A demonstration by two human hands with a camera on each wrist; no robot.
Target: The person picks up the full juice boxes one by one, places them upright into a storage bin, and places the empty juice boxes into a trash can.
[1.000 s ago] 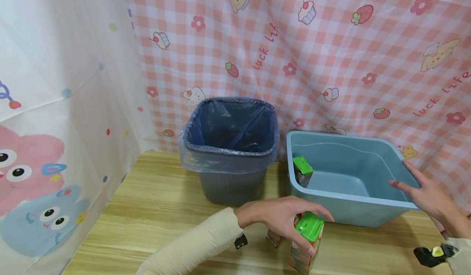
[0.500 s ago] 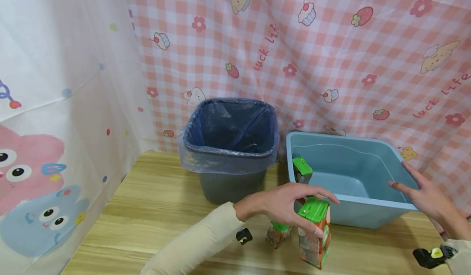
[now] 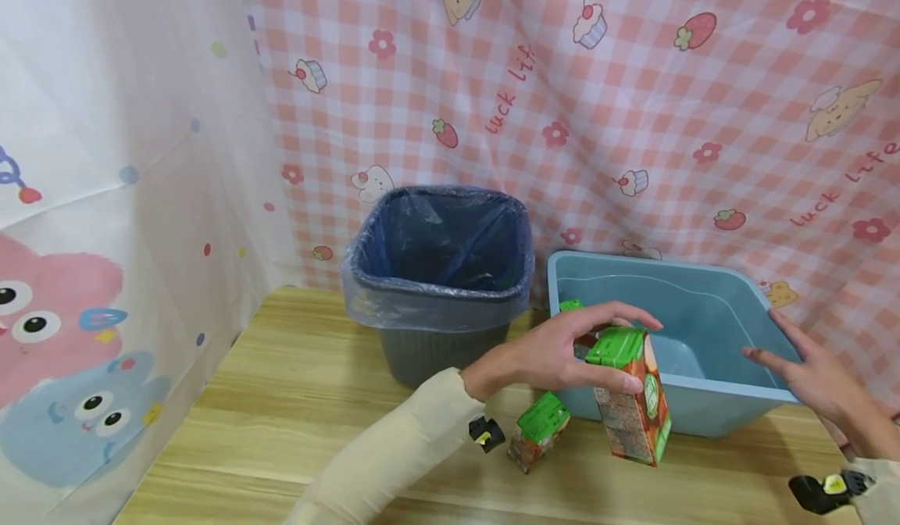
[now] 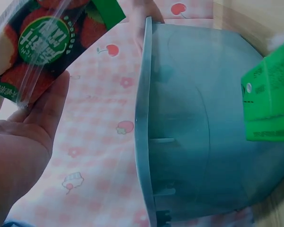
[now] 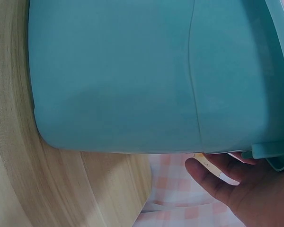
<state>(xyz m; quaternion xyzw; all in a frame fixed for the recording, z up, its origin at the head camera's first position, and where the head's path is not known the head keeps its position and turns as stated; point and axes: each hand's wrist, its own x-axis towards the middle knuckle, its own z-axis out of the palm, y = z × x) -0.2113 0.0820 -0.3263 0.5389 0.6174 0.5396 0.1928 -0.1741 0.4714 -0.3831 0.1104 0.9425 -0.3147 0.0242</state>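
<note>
My left hand (image 3: 555,349) grips a juice carton (image 3: 633,408) with a green top and red fruit pictures, thumb across its near side. It hangs tilted in front of the blue tub (image 3: 689,382), partly overlapping the near rim in the head view. The left wrist view shows the printed side of this juice carton (image 4: 45,40) at the palm. A second green-topped carton (image 3: 540,423) is on the table below the left wrist. Another carton (image 3: 570,305) inside the tub is mostly hidden by the left hand. My right hand (image 3: 816,373) rests at the tub's right rim, fingers extended.
A grey bin (image 3: 446,353) with a clear bag over its rim stands left of the tub on the wooden table (image 3: 295,384). A pink checked curtain (image 3: 422,80) hangs behind, and a white patterned curtain (image 3: 162,119) hangs at the left.
My left hand has lifted the juice carton from low in front and moved it up and right toward the tub. More of the second carton shows. The right hand stays in place.
</note>
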